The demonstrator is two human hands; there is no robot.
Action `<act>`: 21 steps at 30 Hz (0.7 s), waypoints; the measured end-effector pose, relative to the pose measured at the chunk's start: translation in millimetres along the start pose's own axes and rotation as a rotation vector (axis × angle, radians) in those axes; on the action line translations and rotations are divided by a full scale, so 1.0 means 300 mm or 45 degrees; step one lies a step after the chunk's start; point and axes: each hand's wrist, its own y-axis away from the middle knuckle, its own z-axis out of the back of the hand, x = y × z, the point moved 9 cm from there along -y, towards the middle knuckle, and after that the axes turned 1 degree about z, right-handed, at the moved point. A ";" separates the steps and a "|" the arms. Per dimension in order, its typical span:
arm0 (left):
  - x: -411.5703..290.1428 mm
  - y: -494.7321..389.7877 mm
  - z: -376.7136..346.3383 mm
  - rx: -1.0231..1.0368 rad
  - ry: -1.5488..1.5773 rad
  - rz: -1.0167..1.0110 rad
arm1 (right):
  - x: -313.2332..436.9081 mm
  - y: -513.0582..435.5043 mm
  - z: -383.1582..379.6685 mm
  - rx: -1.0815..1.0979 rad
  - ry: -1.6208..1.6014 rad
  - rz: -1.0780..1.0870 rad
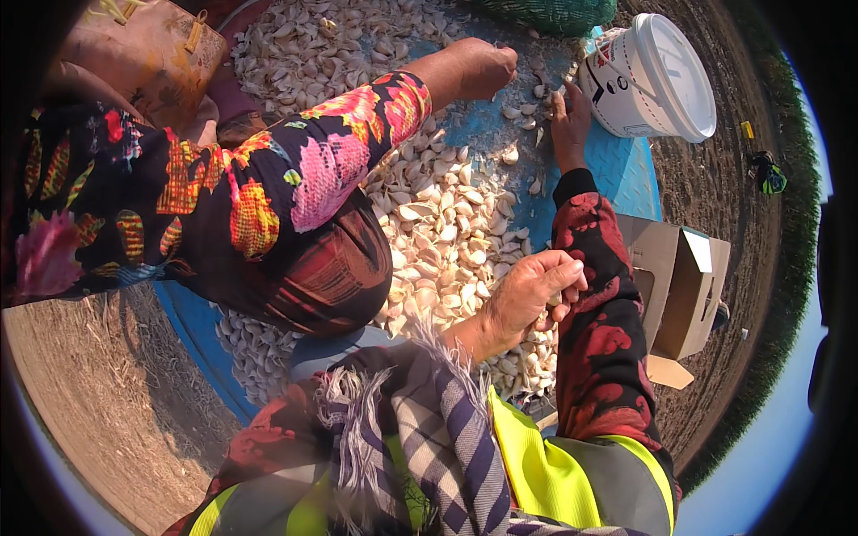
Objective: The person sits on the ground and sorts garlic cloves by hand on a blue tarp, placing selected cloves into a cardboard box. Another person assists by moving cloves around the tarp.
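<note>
My left hand (536, 288) is curled palm-up above a heap of garlic cloves (442, 234), with a pale garlic clove (555, 299) partly showing between the fingers. Stretched forward on the right, my right hand (572, 124) is low over the blue metal surface (539, 221), beside scattered cloves and bits of skin. Its thumb and forefinger meet near a small pale piece; whether they grip it is unclear. Across from it, another person's hand (486, 67), in a floral sleeve (362, 127), is half closed above the same surface.
A white lidded bucket (623, 87) is just right of my right hand. An open cardboard box (660, 288) stands by my right forearm. At the top are a green mesh sack (546, 13) and more cloves (301, 53). The other person's arm and knee (335, 268) occupy the left.
</note>
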 end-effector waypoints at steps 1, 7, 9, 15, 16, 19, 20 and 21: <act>0.002 0.003 -0.003 0.011 -0.026 -0.001 | 0.045 -0.006 0.017 -0.131 0.000 0.177; -0.020 0.006 0.017 -0.048 -0.093 -0.037 | 0.193 -0.076 -0.190 0.327 -0.079 0.276; -0.028 0.003 0.011 -0.031 -0.129 -0.055 | 0.248 -0.002 -0.178 0.365 -0.122 0.272; -0.037 0.013 -0.024 0.015 -0.227 -0.096 | 0.313 0.233 0.016 0.304 -0.252 0.110; -0.043 0.015 -0.014 -0.022 -0.211 -0.090 | 0.281 0.285 0.045 0.362 -0.402 -0.090; -0.146 0.021 0.049 -0.167 0.046 -0.321 | 0.287 0.368 0.180 0.315 -0.311 -0.121; -0.184 0.027 0.079 -0.222 0.125 -0.398 | 0.319 0.399 0.222 0.308 -0.068 -0.022; -0.216 0.029 0.095 -0.238 0.178 -0.475 | 0.348 0.429 0.253 0.309 0.158 0.029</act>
